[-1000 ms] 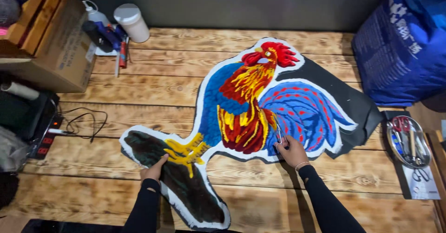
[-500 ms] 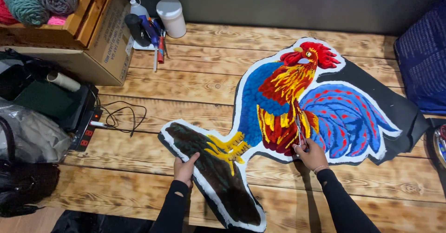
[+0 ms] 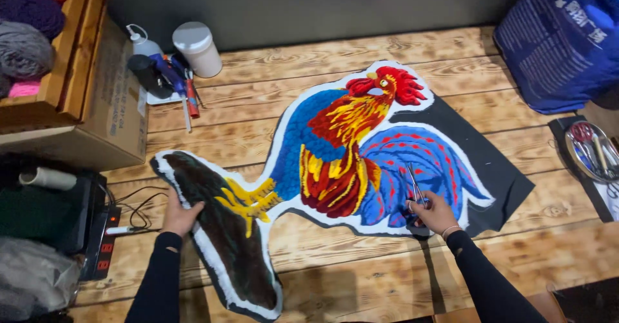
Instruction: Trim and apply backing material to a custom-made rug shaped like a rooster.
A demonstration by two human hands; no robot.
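Trimming step: your right hand (image 3: 431, 212) grips scissors (image 3: 414, 186) over the rooster rug (image 3: 342, 162); left hand (image 3: 180, 215) lies flat, pinning its dark base. Next snips need a steady edge.

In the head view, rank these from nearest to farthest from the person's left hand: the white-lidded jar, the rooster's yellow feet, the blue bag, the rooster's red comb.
From the left hand, which rests on the rug's dark tail end:
1. Yellow feet, just to its right on the rug.
2. White-lidded jar, up near the back wall.
3. Red comb, at the rooster's head, upper right.
4. Blue bag, far top-right corner.
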